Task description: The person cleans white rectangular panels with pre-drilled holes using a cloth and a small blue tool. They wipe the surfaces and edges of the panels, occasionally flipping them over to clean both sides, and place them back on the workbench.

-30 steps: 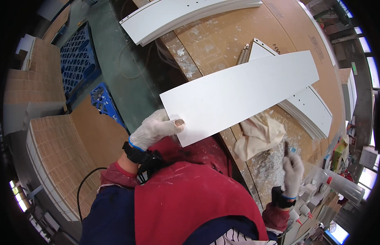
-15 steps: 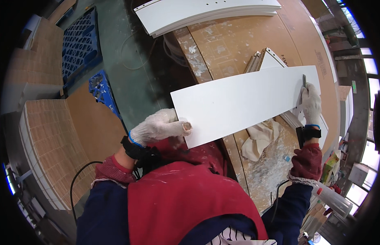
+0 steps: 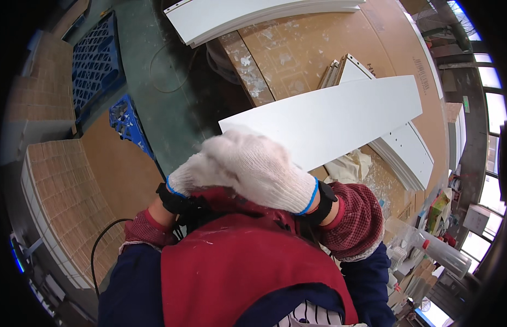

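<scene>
Grip: white-gloved right hand (image 3: 267,171) overlaps white-gloved left hand (image 3: 199,171); cannot tell their hold.
White curved panel (image 3: 330,120): extends right.

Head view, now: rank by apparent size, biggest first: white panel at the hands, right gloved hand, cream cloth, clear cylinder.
1. White panel
2. Right gloved hand, looking large partly because it's near the camera
3. Cream cloth and clear cylinder: too alike to rank; the cloth is partly covered.

Person's right hand (image 3: 264,169) crosses inward, back upward, overlapping left hand (image 3: 194,173); both gloved, how far closed unclear. Right forearm (image 3: 351,223) slants up and leftward, left forearm (image 3: 151,226) up and rightward.
</scene>
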Available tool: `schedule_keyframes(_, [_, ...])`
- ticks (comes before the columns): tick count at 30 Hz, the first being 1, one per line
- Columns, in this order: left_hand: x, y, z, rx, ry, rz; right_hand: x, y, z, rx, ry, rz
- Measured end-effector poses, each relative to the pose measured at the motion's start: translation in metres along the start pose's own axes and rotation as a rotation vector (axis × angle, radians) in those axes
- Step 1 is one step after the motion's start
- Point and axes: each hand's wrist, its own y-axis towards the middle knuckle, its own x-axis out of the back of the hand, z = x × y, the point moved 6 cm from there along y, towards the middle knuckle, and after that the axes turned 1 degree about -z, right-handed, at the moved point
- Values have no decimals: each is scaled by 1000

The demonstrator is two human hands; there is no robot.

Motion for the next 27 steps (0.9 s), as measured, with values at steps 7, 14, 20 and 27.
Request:
schedule_keyframes(7, [-8,-8,-7,159,-87,165,126,-80,-125,-760,-129,-436])
schedule_keyframes(14, [-10,-5,-2,109,-174,209,150,-127,-149,-589,-784,-426])
schedule_keyframes(20, [-10,-1,-3,16,-121,154,2,-42,1,-36,-456,159])
schedule_keyframes(27, [0,-7,-9,-14,-235,170,86,-79,-68,-440,-408,-390])
